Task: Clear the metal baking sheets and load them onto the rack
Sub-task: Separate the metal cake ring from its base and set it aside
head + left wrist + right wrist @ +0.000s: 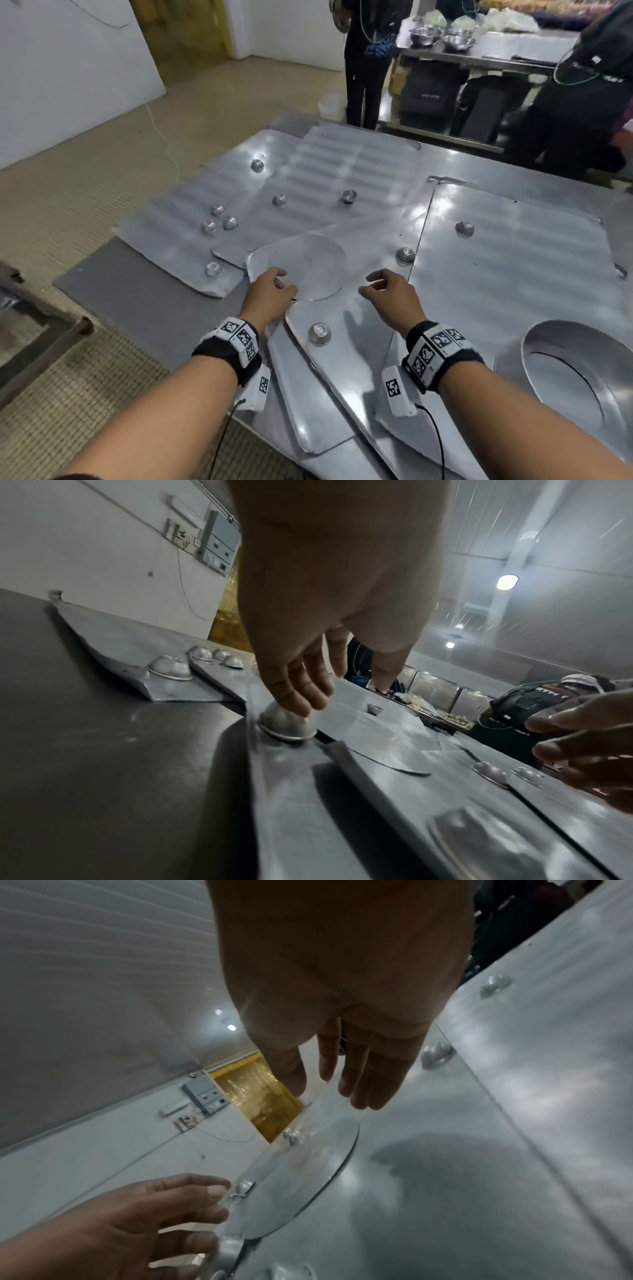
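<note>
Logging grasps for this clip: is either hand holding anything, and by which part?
Neither. The left hand and right hand hover open over the round metal disc.

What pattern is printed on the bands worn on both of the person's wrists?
Black-and-white square marker codes on the wrist bands, clearest in the head view.

Baking sheets (513,260): dull silver-grey metal, faintly banded with pale ripple stripes; small cups (319,334) on them bright silver, round disc (308,263) matt silver. Table (137,301): plain mid-grey; floor (102,178) beige-tan. Wristbands (236,339): black, carrying white tags printed with black square-code patterns.
</note>
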A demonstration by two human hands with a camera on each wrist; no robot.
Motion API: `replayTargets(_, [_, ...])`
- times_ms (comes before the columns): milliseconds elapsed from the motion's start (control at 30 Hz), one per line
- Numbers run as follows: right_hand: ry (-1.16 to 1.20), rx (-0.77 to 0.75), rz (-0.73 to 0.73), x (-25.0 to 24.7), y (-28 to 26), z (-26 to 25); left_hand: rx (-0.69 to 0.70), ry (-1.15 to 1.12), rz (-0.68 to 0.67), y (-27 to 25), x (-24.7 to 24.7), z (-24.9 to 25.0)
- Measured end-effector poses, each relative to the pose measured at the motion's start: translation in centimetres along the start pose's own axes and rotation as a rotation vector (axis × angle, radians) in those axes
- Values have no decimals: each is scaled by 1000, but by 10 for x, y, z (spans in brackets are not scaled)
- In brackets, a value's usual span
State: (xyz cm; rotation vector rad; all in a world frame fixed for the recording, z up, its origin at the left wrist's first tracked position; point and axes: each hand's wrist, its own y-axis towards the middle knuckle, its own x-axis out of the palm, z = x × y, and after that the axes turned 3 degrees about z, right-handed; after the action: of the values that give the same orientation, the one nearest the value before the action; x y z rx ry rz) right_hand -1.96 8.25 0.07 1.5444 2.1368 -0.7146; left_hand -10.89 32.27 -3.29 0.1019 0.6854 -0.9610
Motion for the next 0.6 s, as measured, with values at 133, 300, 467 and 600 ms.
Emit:
replayTargets(133, [47, 108, -47, 35, 21, 1, -31, 117, 13, 30, -21, -12])
replayTargets(300, [108, 202, -96, 64, 43, 7, -47, 194, -32, 63, -33, -17])
replayTargets(467, [109, 243, -82, 75, 57, 4, -41, 284, -102, 91, -32, -22])
replayTargets(600, [121, 247, -54, 81, 67, 2, -50, 209, -109, 105, -28, -18])
